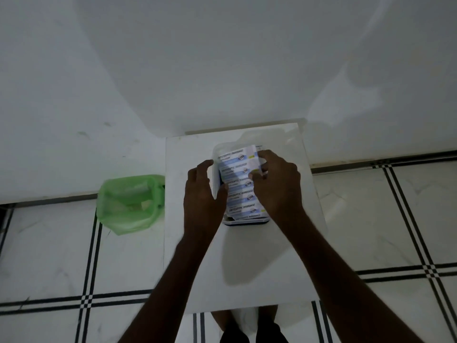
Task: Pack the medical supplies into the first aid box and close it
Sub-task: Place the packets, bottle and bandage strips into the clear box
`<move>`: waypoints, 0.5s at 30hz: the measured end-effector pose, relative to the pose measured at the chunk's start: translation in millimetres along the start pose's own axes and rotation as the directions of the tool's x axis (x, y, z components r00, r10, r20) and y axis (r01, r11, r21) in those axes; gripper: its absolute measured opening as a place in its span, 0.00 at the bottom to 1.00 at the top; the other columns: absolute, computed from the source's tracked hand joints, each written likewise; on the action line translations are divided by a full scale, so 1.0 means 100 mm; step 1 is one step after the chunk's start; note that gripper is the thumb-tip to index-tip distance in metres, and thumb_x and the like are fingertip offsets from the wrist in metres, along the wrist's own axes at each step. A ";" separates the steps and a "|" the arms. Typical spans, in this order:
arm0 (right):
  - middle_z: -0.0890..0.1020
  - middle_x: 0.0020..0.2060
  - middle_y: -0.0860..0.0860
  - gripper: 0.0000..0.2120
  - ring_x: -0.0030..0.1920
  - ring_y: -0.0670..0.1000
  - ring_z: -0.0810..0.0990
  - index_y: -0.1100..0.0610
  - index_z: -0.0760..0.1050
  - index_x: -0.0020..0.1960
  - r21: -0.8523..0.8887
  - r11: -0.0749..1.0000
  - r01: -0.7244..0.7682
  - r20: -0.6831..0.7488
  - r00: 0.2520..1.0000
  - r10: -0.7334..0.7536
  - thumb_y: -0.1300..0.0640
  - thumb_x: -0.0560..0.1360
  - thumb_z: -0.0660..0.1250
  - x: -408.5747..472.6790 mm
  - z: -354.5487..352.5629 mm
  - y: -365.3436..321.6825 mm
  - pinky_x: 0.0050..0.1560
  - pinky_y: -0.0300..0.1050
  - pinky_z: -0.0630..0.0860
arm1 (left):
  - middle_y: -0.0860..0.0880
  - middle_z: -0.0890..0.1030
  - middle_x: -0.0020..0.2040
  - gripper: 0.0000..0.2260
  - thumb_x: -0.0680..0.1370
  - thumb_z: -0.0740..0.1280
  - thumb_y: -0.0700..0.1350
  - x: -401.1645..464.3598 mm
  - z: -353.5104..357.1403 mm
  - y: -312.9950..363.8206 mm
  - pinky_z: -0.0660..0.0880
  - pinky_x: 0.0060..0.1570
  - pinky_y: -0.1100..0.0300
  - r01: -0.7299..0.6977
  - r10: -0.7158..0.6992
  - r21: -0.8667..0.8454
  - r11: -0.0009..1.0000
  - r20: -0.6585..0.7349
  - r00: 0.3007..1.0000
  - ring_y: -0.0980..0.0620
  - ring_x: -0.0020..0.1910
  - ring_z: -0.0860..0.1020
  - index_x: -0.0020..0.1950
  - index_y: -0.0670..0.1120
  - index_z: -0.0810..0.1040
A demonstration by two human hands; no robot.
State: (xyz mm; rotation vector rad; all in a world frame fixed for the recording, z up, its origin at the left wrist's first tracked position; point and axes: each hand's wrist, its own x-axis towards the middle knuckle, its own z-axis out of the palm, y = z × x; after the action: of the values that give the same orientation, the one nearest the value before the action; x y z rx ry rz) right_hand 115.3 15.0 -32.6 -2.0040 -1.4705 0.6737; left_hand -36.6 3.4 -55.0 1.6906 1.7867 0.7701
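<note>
bandage strips [238,184] in box [244,221] | box on table [247,268] | bag [128,201] left

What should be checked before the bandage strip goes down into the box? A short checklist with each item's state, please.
1. Left hand steadies the strip's left edge: ok.
2. Right hand grips the antiseptic bandage strip: ok.
3. Strip lies over the first aid box: ok.
4. Free room inside the box: cannot tell, the strip hides it.
5. Lid position: cannot tell.
6. Box sits fully on the white table: ok.
</note>
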 end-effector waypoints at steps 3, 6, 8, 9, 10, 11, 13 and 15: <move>0.87 0.48 0.58 0.14 0.47 0.61 0.86 0.59 0.78 0.60 -0.132 0.989 0.065 -0.170 0.982 -0.087 0.56 0.76 0.68 -0.08 -0.04 0.00 0.49 0.56 0.82 | 0.48 0.81 0.60 0.25 0.77 0.71 0.43 -0.02 0.00 -0.01 0.79 0.47 0.56 0.029 -0.029 0.016 0.999 0.014 0.999 0.53 0.44 0.82 0.73 0.48 0.69; 0.87 0.40 0.54 0.07 0.41 0.59 0.85 0.54 0.81 0.50 -0.126 0.992 -0.020 -0.353 0.935 -0.026 0.58 0.76 0.64 -0.08 -0.09 0.19 0.43 0.48 0.80 | 0.49 0.86 0.52 0.18 0.79 0.69 0.46 0.01 -0.06 -0.02 0.81 0.47 0.53 0.125 -0.127 0.022 0.992 0.085 0.988 0.51 0.40 0.84 0.69 0.46 0.74; 0.86 0.38 0.53 0.07 0.39 0.56 0.85 0.54 0.81 0.46 -0.063 0.980 -0.190 -0.247 0.954 0.169 0.55 0.75 0.64 0.01 -0.05 0.45 0.45 0.49 0.81 | 0.49 0.87 0.49 0.13 0.79 0.68 0.50 0.05 -0.11 -0.02 0.82 0.49 0.50 0.180 -0.186 0.053 0.982 0.133 0.974 0.49 0.42 0.85 0.61 0.47 0.80; 0.86 0.39 0.54 0.08 0.39 0.56 0.86 0.55 0.82 0.46 -0.036 0.957 -0.288 -0.097 0.954 0.283 0.53 0.75 0.65 0.06 -0.02 0.58 0.46 0.51 0.83 | 0.49 0.87 0.47 0.13 0.78 0.66 0.51 0.07 -0.13 -0.02 0.82 0.48 0.49 0.181 -0.189 0.064 0.981 0.152 0.970 0.48 0.42 0.85 0.57 0.47 0.82; 0.87 0.39 0.56 0.09 0.39 0.57 0.86 0.58 0.82 0.46 -0.026 0.927 -0.374 0.070 0.924 0.375 0.53 0.75 0.66 0.09 0.01 0.66 0.48 0.53 0.83 | 0.49 0.87 0.44 0.14 0.76 0.64 0.53 0.09 -0.14 -0.03 0.82 0.47 0.49 0.171 -0.180 0.068 0.983 0.167 0.969 0.48 0.41 0.85 0.53 0.47 0.83; 0.87 0.40 0.57 0.09 0.39 0.57 0.86 0.60 0.82 0.47 -0.034 0.908 -0.418 0.189 0.889 0.416 0.55 0.74 0.69 0.10 0.06 0.73 0.49 0.54 0.84 | 0.49 0.87 0.42 0.16 0.74 0.61 0.53 0.10 -0.14 -0.05 0.82 0.46 0.49 0.158 -0.169 0.075 0.985 0.178 0.969 0.47 0.40 0.85 0.50 0.46 0.83; 0.87 0.43 0.58 0.07 0.42 0.57 0.86 0.60 0.82 0.48 -0.116 0.930 -0.349 0.263 0.892 0.368 0.59 0.71 0.72 0.11 0.16 0.84 0.49 0.52 0.83 | 0.48 0.86 0.40 0.17 0.72 0.58 0.53 0.13 -0.13 -0.11 0.82 0.44 0.48 0.153 -0.168 0.088 0.984 0.191 0.967 0.45 0.38 0.85 0.46 0.44 0.82; 0.86 0.45 0.58 0.06 0.45 0.58 0.85 0.61 0.82 0.48 -0.212 0.943 -0.254 0.267 0.914 0.307 0.61 0.71 0.71 0.12 0.23 0.87 0.45 0.46 0.80 | 0.48 0.86 0.39 0.16 0.72 0.59 0.53 0.13 -0.16 -0.14 0.82 0.43 0.47 0.163 -0.177 0.086 0.983 0.189 0.966 0.45 0.38 0.85 0.45 0.44 0.82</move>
State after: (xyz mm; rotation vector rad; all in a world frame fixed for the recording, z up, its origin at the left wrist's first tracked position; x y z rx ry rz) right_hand 161.8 8.6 -110.4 -2.3609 -1.4587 1.0390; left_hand -58.4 15.4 -54.5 1.5720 1.8088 0.4548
